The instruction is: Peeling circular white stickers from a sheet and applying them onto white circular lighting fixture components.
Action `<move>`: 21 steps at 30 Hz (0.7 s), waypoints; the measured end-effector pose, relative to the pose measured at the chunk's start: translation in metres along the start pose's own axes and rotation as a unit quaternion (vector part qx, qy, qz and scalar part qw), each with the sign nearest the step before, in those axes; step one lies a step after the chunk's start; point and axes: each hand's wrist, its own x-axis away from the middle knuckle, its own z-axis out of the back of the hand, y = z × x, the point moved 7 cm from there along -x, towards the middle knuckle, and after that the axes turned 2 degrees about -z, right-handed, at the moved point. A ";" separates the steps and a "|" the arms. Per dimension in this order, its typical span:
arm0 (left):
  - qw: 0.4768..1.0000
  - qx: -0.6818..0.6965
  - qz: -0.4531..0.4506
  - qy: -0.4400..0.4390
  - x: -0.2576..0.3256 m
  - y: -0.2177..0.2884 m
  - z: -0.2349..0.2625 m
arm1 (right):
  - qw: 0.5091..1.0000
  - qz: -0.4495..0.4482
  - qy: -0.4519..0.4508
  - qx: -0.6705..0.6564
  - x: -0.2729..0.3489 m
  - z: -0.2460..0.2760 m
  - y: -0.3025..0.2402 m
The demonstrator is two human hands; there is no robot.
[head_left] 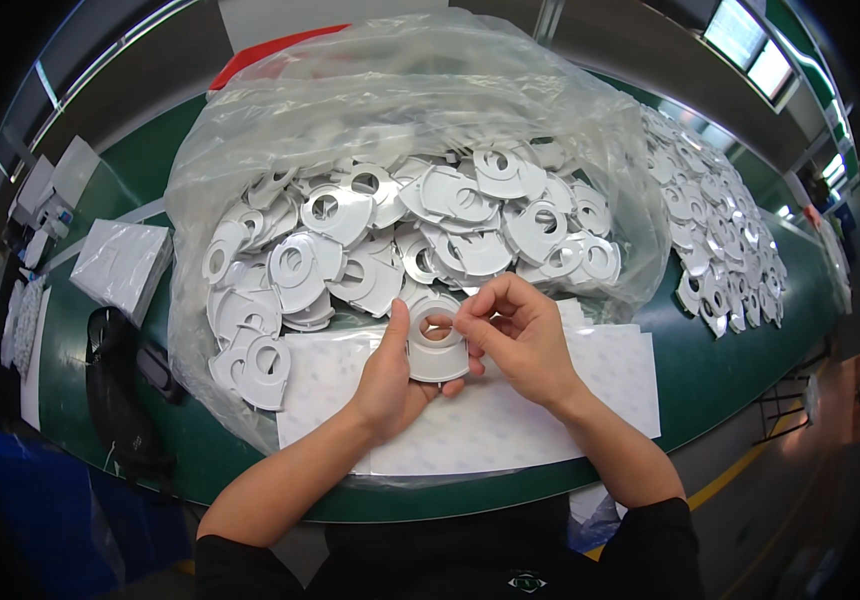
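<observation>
A white plastic part (438,362) with a round hole and a flared lower end is held upright over a white sheet (590,385). My left hand (390,380) grips it from the left, thumb along its edge and fingers behind it. At its upper right edge, the thumb and forefinger of my right hand (520,335) are pinched together, touching the rim beside the hole. Whether something small sits between those fingertips I cannot make out. Just beyond, a large clear plastic bag (370,105) lies open, full of many like white parts (300,270).
More white parts (715,225) are heaped on the green table (725,385) at the right. To the left are a plastic-wrapped white stack (122,262), a black pouch (120,400) and a dark phone-like object (160,372). Something red (270,52) shows behind the bag.
</observation>
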 end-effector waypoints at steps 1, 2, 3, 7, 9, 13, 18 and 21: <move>1.000 -0.002 0.001 0.004 0.000 0.000 0.000 | 1.000 0.001 0.000 0.001 0.000 0.000 0.000; 1.000 -0.002 0.002 0.004 0.000 0.000 0.000 | 1.000 0.001 0.000 0.001 0.000 0.000 0.000; 1.000 -0.001 0.003 0.006 0.000 -0.001 0.000 | 1.000 0.001 0.000 -0.003 0.001 0.001 0.001; 1.000 0.005 0.004 0.003 0.000 -0.002 0.001 | 1.000 0.001 -0.001 -0.006 0.001 0.000 0.000; 1.000 0.002 0.005 0.004 0.000 -0.001 0.001 | 1.000 0.000 0.000 -0.003 0.000 0.000 0.000; 1.000 -0.004 0.005 0.005 0.000 0.000 0.000 | 1.000 -0.017 -0.017 0.014 0.000 0.000 -0.002; 1.000 -0.009 0.011 0.011 -0.001 0.000 0.000 | 1.000 -0.003 -0.002 -0.006 -0.001 0.000 -0.001; 1.000 -0.011 0.012 0.010 0.000 0.000 0.000 | 1.000 -0.007 -0.002 -0.005 -0.001 0.001 -0.001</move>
